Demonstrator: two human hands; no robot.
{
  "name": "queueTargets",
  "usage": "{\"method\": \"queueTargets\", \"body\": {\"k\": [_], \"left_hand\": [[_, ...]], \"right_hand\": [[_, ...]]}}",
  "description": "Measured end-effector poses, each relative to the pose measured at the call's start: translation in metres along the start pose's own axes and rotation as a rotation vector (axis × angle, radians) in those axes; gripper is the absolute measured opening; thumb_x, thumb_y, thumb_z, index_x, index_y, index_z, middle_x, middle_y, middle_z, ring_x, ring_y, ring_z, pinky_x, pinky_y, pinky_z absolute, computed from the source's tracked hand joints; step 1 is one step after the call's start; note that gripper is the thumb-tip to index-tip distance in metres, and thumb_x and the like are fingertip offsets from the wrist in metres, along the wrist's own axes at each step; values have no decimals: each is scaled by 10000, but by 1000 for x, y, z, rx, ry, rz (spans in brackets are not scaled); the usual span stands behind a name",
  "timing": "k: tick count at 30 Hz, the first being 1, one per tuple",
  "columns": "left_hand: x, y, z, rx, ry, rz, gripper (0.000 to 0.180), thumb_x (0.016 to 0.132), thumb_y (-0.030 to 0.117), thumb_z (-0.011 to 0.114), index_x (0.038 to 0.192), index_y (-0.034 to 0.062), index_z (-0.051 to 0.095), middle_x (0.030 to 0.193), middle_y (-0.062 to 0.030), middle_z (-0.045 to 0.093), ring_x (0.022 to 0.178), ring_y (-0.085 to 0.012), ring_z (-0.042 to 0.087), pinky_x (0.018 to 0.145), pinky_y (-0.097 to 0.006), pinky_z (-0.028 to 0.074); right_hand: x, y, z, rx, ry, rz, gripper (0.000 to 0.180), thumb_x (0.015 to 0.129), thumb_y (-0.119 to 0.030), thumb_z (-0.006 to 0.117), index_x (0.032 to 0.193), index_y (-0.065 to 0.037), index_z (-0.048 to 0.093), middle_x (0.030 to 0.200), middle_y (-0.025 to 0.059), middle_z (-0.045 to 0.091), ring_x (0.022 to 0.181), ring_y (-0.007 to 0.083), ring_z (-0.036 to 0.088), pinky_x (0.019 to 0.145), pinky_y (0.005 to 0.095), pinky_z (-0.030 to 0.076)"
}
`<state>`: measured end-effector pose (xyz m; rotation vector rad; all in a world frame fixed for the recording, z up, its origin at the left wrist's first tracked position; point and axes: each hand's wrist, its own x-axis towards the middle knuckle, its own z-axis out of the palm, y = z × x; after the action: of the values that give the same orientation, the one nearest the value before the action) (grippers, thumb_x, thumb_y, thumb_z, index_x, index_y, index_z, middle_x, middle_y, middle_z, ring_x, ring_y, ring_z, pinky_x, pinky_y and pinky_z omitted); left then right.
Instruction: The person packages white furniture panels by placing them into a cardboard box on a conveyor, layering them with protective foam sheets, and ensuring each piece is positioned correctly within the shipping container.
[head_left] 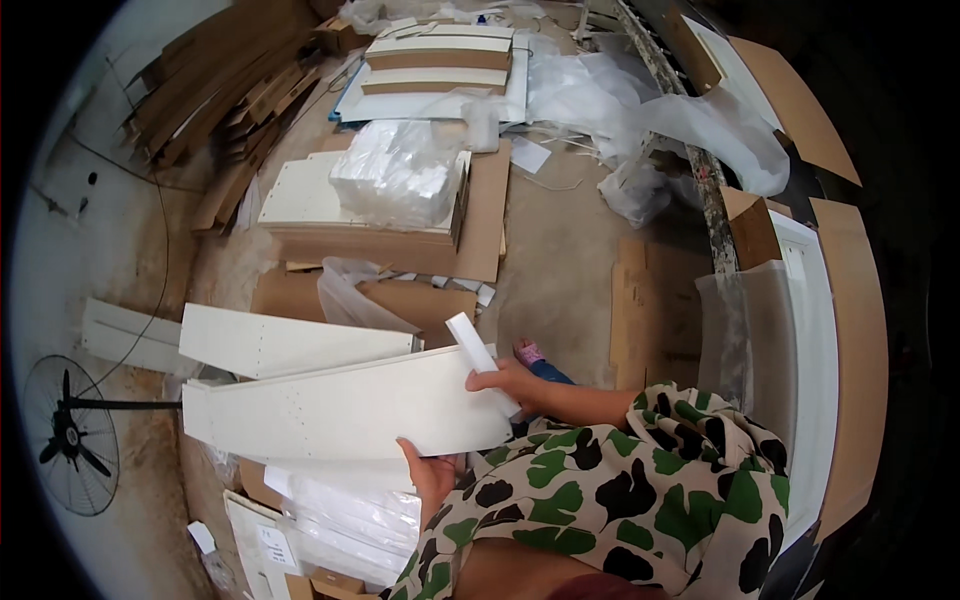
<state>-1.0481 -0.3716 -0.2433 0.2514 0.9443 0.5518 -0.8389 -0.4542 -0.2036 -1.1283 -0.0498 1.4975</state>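
Left hand: the left hand [432, 478] is gripping the near edge of a long white panel [345, 408], thumb lying on its top face, fingers hidden beneath it.
Right hand: the right hand [508, 384] is closing around a small white strip [478, 358] at the panel's right end, pressing it against the panel's far corner; the strip is tilting up and to the left above the fingers.
White panel: it is lying roughly level in front of the person, stretching from the hands out to the left, with rows of tiny holes showing on its face.
Second panel: another white panel [290, 342] is sitting just beyond the held one, nearly parallel and reaching as far to the left.
Sleeves: the person is wearing a green, black and cream camouflage top [640, 490], filling the near right of the scene.
Near floor: plastic-wrapped white pieces [350, 525] are lying below the held panel, beside a white board [262, 545] carrying a paper label.
Far middle: a flat cardboard box [395, 225] is resting on the floor with a clear-wrapped white bundle [392, 172] on top of it.
Far back: two more stacked white and brown boards [440, 58] are lying on a white sheet.
Left: a standing fan [68, 435] is facing the wall, and brown cardboard strips [215, 85] are leaning in a heap farther off.
Right: a tall white panel [805, 370] edged by cardboard is standing up, with crumpled clear plastic [690, 125] spreading beyond it.
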Motion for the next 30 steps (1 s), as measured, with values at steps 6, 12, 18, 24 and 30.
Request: {"method": "queueTargets", "body": {"k": [6, 12, 18, 24, 30], "left_hand": [[82, 108, -18, -299, 62, 345, 641, 852, 514, 433, 1316, 84, 334, 1320, -113, 384, 1195, -304, 375, 980, -452, 340], [135, 100, -13, -39, 138, 519, 619, 878, 469, 434, 1315, 45, 323, 1345, -118, 359, 1194, -298, 382, 980, -432, 345], [91, -4, 182, 738, 33, 1140, 576, 874, 420, 474, 1310, 66, 347, 1299, -100, 419, 1179, -274, 396, 1008, -387, 296], [127, 26, 403, 249, -297, 776, 577, 852, 452, 507, 1271, 70, 405, 1255, -74, 468, 1095, -219, 469, 912, -363, 393], [159, 28, 618, 197, -298, 1177, 562, 902, 412, 392, 1303, 24, 317, 1274, -139, 420, 1143, -308, 420, 969, -410, 341]], "right_hand": [[-27, -51, -49, -126, 63, -65, 409, 662, -280, 703, 930, 10, 594, 841, 67, 574, 759, 161, 554, 678, 281, 439], [13, -101, -113, -173, 190, -24, 443, 656, -300, 699, 923, 38, 595, 853, 88, 576, 745, 167, 538, 663, 273, 428], [47, -181, -261, -78, 150, -127, 472, 654, -296, 697, 957, 45, 576, 831, 100, 579, 739, 176, 565, 629, 298, 452], [3, -336, -354, 137, 16, -276, 343, 682, -247, 668, 932, -25, 589, 793, 47, 563, 656, 134, 560, 588, 269, 460], [-7, -441, -428, 198, 42, -667, 290, 701, -232, 621, 939, -69, 598, 852, 23, 536, 787, 114, 499, 686, 236, 394]]}}
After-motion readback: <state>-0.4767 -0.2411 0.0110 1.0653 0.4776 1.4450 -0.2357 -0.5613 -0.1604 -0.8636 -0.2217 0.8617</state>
